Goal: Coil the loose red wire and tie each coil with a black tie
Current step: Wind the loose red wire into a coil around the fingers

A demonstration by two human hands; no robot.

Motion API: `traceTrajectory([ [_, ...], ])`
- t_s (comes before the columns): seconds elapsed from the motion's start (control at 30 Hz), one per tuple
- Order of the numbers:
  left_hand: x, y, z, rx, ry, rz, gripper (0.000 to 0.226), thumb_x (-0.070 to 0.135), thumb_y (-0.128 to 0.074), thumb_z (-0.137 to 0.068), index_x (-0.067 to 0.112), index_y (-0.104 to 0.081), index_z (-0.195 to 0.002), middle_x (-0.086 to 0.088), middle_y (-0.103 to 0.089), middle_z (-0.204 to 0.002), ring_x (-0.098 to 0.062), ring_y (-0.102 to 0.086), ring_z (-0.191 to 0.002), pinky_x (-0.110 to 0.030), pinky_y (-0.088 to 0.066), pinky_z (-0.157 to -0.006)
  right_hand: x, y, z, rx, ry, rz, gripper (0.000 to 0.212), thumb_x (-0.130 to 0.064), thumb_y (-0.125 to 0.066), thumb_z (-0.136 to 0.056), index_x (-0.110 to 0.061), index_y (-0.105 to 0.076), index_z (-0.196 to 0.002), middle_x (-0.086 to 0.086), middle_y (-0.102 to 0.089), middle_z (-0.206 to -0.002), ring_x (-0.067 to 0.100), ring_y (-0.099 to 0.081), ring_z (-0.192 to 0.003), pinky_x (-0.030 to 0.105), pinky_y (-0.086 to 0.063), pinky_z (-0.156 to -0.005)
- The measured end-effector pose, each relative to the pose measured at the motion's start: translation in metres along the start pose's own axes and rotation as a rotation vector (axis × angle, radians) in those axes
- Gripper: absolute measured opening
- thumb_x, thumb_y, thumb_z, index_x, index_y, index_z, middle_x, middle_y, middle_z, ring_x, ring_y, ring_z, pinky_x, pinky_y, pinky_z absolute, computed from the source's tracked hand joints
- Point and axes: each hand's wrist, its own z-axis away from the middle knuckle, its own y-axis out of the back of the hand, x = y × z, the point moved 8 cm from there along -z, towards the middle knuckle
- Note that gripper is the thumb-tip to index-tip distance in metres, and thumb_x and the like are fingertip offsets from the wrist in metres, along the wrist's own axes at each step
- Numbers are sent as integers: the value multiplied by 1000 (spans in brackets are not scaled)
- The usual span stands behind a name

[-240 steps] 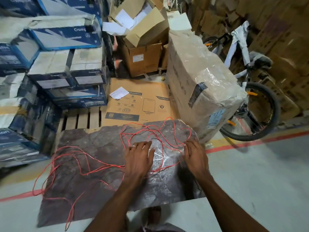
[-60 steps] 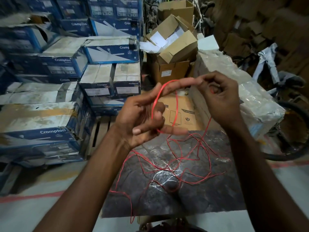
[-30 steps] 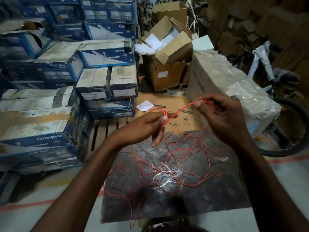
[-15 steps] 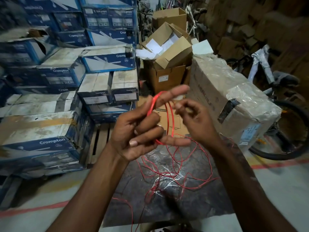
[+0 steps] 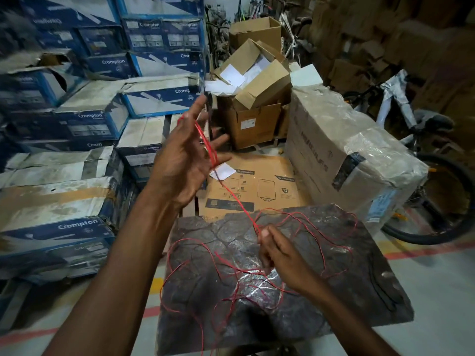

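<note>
Red wire (image 5: 236, 200) looped round splayed left hand (image 5: 185, 160); right hand (image 5: 280, 253) pinches strand below.

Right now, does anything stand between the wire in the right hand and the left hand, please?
Nothing visible does: the thin red wire runs taut through open air from the pinching right hand to the loops on the left hand.

Single head-worn wide-angle view, facing forward-down, near left hand (image 5: 185, 160), slab (image 5: 372, 265).

left hand (image 5: 187, 160) raised, fingers spread | right hand (image 5: 280, 250) low, pinching
</note>
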Motion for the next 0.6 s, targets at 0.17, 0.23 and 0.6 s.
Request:
traceTrajectory([
  [0.17, 5, 9, -2, 170, -198, -910, 39, 33, -36, -110, 26, -54, -143, -5, -43, -157, -20, -40, -145, -35, -35, -115, -27, 15, 5, -98, 122, 308, 17, -40, -46, -108, -28, -57, -103, 0, -54, -72, 14, -46, -61, 42, -42, -61],
  [0.23, -6, 5, -1, 75, -180, -1221, 37, 31, -37, -109, 22, -54, -141, -7, -54, -142, -23, -47, -138, -33, -41, -104, -52, 23, 4, -156, 162, 377, 18, -44, -52, -104, -31, -64, -107, 3, -61, -78, 22, -57, -69, 46, -50, -66],
  [0.6, -80, 0, 73, -632, 729, -581, 46, 32, -33, -109, 29, -37, -154, -17, -66, -132, -25, -76, -70, -46, -60, -86, -170, 100, -22, 173, 447, 175, 17, -21, -71, -94, -36, -75, -99, 12, -68, -93, 43, -60, -81, 34, -44, -73],
])
